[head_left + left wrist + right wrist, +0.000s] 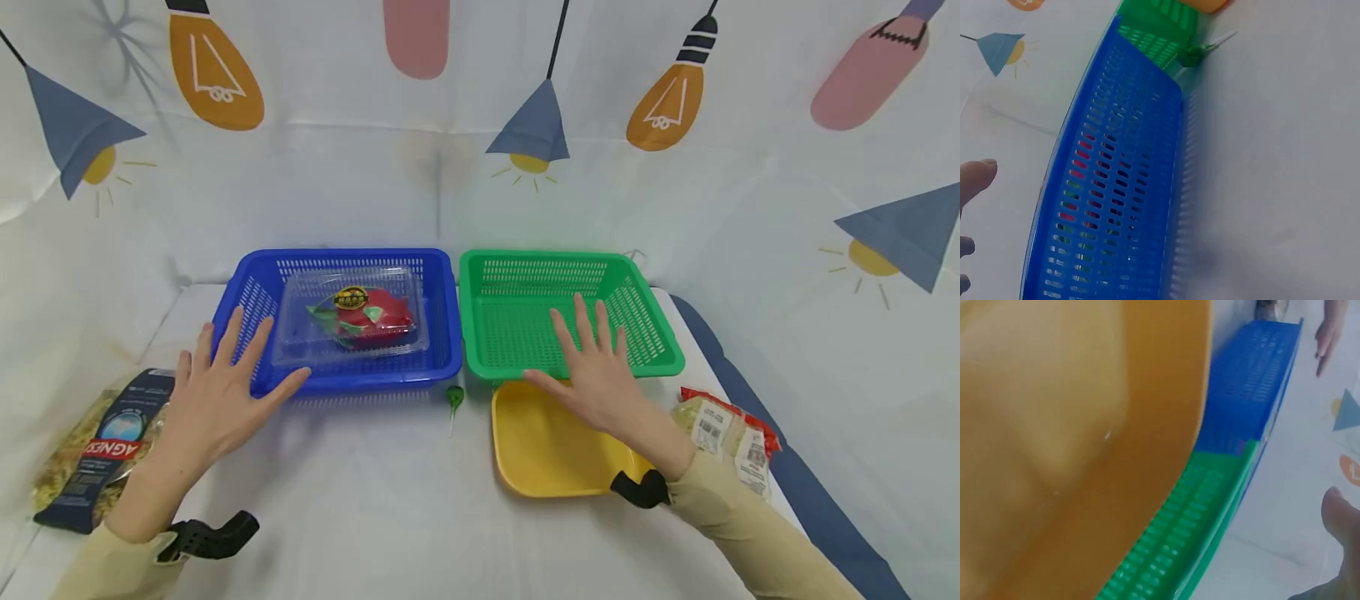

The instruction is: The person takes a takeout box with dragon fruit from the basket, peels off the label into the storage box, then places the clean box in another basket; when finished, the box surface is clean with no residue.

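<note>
My left hand [217, 396], fingers spread and holding nothing, overlaps the front left corner of the blue basket [352, 385] in the head view. Inside that basket lies a clear plastic clamshell box [300, 337] with a red and green item [382, 321], perhaps a dragon fruit, under a black and yellow label. My right hand [600, 379], also spread and with nothing in it, appears over the front of the green basket [517, 312] and the back of the yellow tub [540, 450]. In the left wrist view the blue basket's slotted side [1110, 187] stands beside the thumb [975, 178].
A dark-labelled pasta bag [112, 450] lies at the left, partly behind my left forearm. At the right is a clear bag with red edging [731, 433]. A small green object with a thin pale tip [454, 398] lies before the baskets. Patterned cloth [360, 183] hangs behind.
</note>
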### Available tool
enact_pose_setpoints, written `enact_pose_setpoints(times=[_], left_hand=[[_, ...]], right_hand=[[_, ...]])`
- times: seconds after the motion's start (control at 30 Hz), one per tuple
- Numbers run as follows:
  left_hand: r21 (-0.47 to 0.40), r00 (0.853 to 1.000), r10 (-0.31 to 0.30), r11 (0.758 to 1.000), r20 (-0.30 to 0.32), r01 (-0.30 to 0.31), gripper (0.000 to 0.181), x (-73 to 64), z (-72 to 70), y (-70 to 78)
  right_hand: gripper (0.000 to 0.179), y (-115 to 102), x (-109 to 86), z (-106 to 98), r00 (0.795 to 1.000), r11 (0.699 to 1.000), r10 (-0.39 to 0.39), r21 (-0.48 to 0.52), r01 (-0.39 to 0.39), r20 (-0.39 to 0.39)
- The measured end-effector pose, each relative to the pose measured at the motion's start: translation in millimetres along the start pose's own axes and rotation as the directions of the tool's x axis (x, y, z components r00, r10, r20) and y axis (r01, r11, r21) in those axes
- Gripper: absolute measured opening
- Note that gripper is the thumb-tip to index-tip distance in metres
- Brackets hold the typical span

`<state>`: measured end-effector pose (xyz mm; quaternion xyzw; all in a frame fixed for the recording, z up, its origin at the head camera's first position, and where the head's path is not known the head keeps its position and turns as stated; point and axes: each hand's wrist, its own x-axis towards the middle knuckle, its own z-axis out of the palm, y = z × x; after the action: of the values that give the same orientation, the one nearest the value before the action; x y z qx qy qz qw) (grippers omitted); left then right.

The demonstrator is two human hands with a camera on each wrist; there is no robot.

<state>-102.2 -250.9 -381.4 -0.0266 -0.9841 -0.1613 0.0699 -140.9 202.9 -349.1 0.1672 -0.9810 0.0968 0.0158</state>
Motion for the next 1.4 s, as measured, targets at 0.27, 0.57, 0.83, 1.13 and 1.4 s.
enact_pose_setpoints(times=[0.27, 0.57, 0.83, 1.13, 1.4], left_hand=[[-0.356, 0.98, -0.02, 0.93, 0.199, 0.091, 0.078, 22.8, -12.6, -5.2], [-0.587, 0.947, -0.017, 0.781, 0.32, 0.213, 0.078, 54.2, -7.7, -45.9], [-0.779, 0.886, 0.137, 0.548, 0.443, 0.305, 0.073, 72.4, -4.6, -72.8], [-0.764, 0.784, 0.223, 0.483, 0.579, 0.428, 0.074, 93.9, -8.2, -87.4], [-0.754, 0.762, 0.235, 0.48, 0.604, 0.449, 0.077, 103.9, -0.8, -89.7]], right_hand=[[0.075, -39, 30.0, -1, 0.985, 0.893, -0.149, 0.44, 0.097, 0.086], [0.05, -91, 86.2, 24, 0.958, 0.708, -0.158, 0.703, -0.059, 0.24], [0.056, -111, 136.3, 35, 0.93, 0.605, -0.09, 0.761, -0.233, 0.356], [0.071, -117, 179.8, 29, 0.844, 0.43, -0.065, 0.778, -0.457, 0.532], [0.07, -113, 194.1, 45, 0.798, 0.325, -0.081, 0.773, -0.545, 0.597]])
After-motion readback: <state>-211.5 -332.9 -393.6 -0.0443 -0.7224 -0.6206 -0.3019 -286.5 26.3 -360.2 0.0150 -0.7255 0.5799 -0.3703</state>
